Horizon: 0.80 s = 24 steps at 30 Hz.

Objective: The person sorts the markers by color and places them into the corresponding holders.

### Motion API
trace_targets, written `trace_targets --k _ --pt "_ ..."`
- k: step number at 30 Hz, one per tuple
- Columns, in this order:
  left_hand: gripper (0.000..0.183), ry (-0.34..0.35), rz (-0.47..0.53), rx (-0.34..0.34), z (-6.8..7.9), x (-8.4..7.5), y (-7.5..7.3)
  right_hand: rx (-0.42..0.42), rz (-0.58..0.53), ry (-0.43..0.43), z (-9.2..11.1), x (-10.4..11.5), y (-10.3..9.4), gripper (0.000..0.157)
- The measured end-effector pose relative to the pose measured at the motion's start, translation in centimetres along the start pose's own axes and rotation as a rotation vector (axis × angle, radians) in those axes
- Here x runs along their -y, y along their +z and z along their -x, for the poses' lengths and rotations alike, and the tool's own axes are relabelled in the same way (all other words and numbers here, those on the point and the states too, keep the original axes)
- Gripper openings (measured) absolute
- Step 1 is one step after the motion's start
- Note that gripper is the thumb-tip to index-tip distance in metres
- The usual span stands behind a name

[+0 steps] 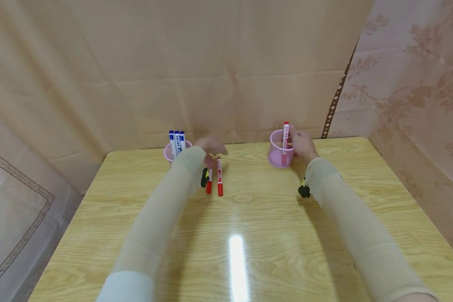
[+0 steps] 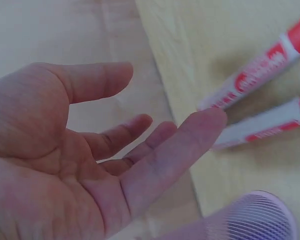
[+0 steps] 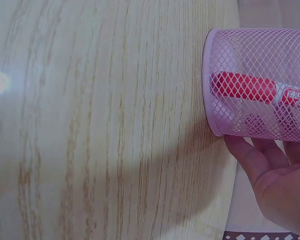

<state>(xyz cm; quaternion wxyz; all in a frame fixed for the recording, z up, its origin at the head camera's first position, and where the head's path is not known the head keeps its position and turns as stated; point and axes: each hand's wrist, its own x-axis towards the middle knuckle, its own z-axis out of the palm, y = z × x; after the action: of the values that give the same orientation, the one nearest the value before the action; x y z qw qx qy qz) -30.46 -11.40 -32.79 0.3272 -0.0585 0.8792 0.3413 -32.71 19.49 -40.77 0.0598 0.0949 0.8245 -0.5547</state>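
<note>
My left hand [image 1: 211, 146] hovers beside the left pen cup [image 1: 167, 153], fingers loosely extended and nothing in the palm. Below its fingers, two red markers lie side by side on the table, a right one [image 1: 219, 176] and a left one [image 1: 209, 184] partly hidden by the hand; their red caps point toward me. In the left wrist view the index finger overlaps the marker ends [image 2: 260, 127]. My right hand [image 1: 303, 144] holds the right pink mesh pen cup [image 1: 277, 157] at its right side. Inside that cup a red marker [image 3: 245, 87] stands cap down.
Blue markers [image 1: 177, 140] stand in the left cup, against the table's [image 1: 196, 251] back edge. A beige cloth [image 1: 226, 63] hangs behind, and a patterned cloth [image 1: 419, 105] on the right. Dark straps [image 1: 304, 191] show at the wrists.
</note>
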Motion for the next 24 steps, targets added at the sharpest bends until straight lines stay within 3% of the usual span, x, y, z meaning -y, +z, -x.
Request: trace_targets --k 10,16,19,24 --pt "0.042 0.008 -0.084 -0.042 -0.6 1.8 1.8 0.024 -0.012 0.049 -0.3 -0.1 -0.3 0.078" --pt "0.026 0.014 -0.255 -0.137 -1.7 2.3 3.0 0.042 -0.037 0.063 -0.3 -0.2 -0.3 0.079" --pt "0.017 0.026 -0.312 -0.151 -2.2 2.6 3.6 0.036 -0.034 0.05 -0.4 -0.3 -0.2 0.078" --pt "0.005 0.011 -0.245 -0.175 -3.0 3.2 4.5 0.017 -0.002 0.028 -0.4 -0.4 -0.1 0.078"
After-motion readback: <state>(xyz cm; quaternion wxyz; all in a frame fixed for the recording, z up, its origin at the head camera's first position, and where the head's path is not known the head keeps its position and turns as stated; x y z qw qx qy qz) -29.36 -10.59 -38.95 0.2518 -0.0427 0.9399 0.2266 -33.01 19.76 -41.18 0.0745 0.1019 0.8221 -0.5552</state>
